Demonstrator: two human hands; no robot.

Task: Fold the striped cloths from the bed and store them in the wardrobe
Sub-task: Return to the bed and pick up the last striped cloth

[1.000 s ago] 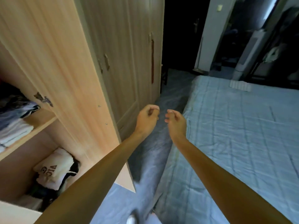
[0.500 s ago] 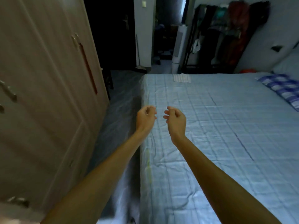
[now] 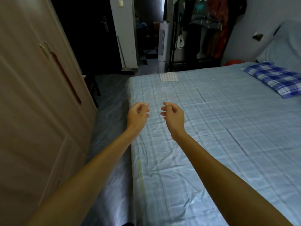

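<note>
**Empty hands over the bed**

The fingers [image 3: 144, 105] curl loosely and hold nothing. The left hand [image 3: 136, 116] and right hand [image 3: 174, 117] hang side by side above the pale blue checked bed [image 3: 211, 128]. A small white striped cloth [image 3: 168, 77] lies folded at the bed's far edge. A beige wooden wardrobe [image 3: 32, 95] stands to the left.

Both my bare forearms reach straight out ahead, side by side. My left hand [image 3: 137, 115] and right hand [image 3: 173, 116] hang just apart, palms turned inward, fingers loosely curled — holding nothing, touching nothing.
</note>
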